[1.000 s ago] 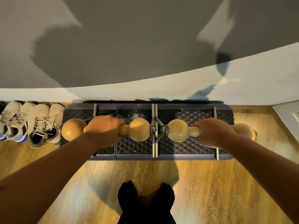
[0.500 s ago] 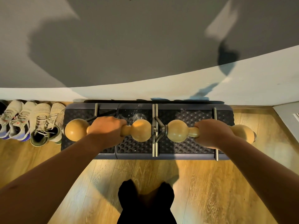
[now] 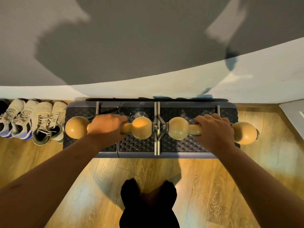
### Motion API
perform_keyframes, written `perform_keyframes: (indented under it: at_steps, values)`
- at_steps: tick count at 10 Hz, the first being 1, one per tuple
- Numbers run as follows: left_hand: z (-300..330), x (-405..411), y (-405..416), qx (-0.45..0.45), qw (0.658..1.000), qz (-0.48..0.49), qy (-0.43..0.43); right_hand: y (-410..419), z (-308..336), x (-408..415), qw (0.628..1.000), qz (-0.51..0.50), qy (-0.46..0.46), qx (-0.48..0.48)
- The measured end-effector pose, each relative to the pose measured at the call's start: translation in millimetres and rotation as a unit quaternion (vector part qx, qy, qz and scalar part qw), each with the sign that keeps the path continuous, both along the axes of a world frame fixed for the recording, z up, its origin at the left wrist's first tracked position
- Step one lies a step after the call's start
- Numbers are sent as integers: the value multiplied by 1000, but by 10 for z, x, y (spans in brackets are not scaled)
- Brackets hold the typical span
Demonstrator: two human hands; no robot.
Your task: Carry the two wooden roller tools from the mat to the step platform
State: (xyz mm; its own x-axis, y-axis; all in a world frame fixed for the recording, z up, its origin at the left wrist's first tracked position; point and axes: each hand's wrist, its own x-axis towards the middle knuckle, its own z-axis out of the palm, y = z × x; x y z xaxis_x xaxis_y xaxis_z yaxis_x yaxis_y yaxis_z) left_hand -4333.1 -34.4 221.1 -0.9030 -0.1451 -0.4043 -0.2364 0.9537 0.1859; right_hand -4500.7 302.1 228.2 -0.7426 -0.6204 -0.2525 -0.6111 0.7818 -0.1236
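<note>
Over the dark studded step platform [image 3: 138, 143] that stands against the pale wall, the head view shows both arms stretched forward, each hand wrapped around the narrow middle of a light wooden roller tool with a round ball at each end. The left hand [image 3: 107, 126] is clenched on the left wooden roller [image 3: 142, 128], the right hand [image 3: 213, 129] is clenched on the right wooden roller [image 3: 178, 128], and the two tools lie end to end in one line across the platform's top, their inner balls just beside the metal bars at its centre. Compared with a second ago the rollers sit a little lower and closer to the studded surface, and the right fingers look slightly looser; whether the wood already touches the platform I cannot tell. A row of pale trainers [image 3: 31, 120] stands to the left on the wooden floor [image 3: 205, 186]. I judge the carry nearly finished, with only the release left
</note>
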Motion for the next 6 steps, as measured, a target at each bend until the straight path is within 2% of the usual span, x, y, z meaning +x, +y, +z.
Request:
perform_keyframes:
  at_steps: [1,2,3,5,6]
  values:
    - [47,-16,93,-35,999,11,-7,-9,30,-15,998,-2,-35,58]
    - [104,-37,136,-74,995,30,-67,-29,68,-19,993,-6,-77,94]
    - [229,-7,197,-56,993,32,-102,-36,180,60,990,-8,-112,85]
    - [680,71,170,28,994,-34,-102,-176,537,169,988,-8,-142,56]
    - [895,157,123,57,995,-3,-82,-222,740,213,986,-5,-159,59]
